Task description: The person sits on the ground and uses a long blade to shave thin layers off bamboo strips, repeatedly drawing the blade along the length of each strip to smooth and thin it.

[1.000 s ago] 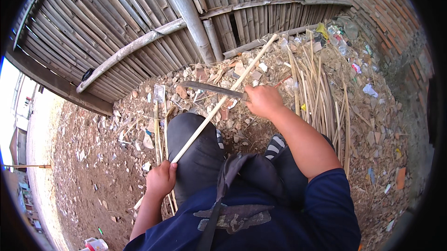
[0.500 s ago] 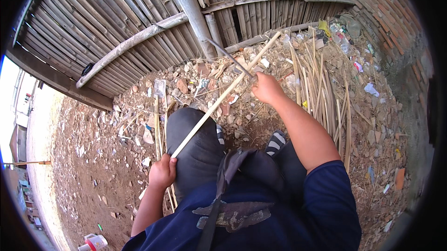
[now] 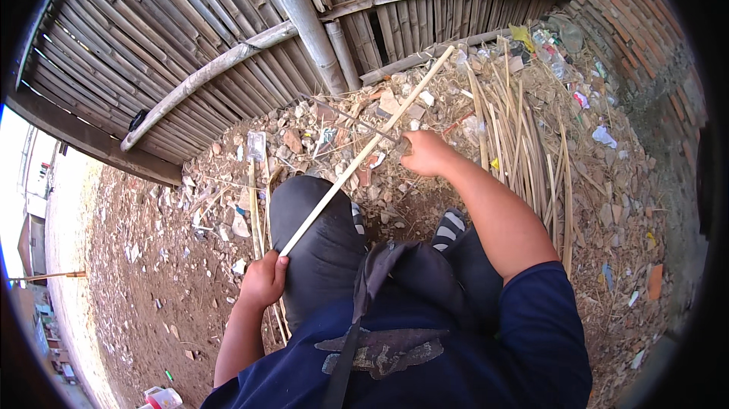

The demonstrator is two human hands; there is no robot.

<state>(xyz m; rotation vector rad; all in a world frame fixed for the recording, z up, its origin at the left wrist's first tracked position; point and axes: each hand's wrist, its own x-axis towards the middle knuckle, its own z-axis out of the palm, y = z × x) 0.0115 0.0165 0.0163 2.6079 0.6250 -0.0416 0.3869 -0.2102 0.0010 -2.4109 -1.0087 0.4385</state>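
My left hand (image 3: 263, 280) is closed around the lower end of a long pale bamboo strip (image 3: 334, 192). The strip slants up and to the right across my left knee, its far end over the rubble near the wall. My right hand (image 3: 429, 154) grips a knife with a thin dark blade (image 3: 354, 118); the fingers hide its handle. The blade points left and crosses the strip above its middle. Whether the edge touches the strip, I cannot tell.
A pile of split bamboo strips (image 3: 525, 162) lies right of my feet; a few more strips (image 3: 255, 215) lie beside my left leg. A bamboo wall (image 3: 228, 37) stands ahead, a brick wall (image 3: 634, 22) at the right. Stones and litter cover the ground. A white-and-red container (image 3: 162, 399) sits lower left.
My right hand has come slightly down and left, and the knife blade has swung lower, lying flatter across the strip. The left hand and the strip have hardly moved.
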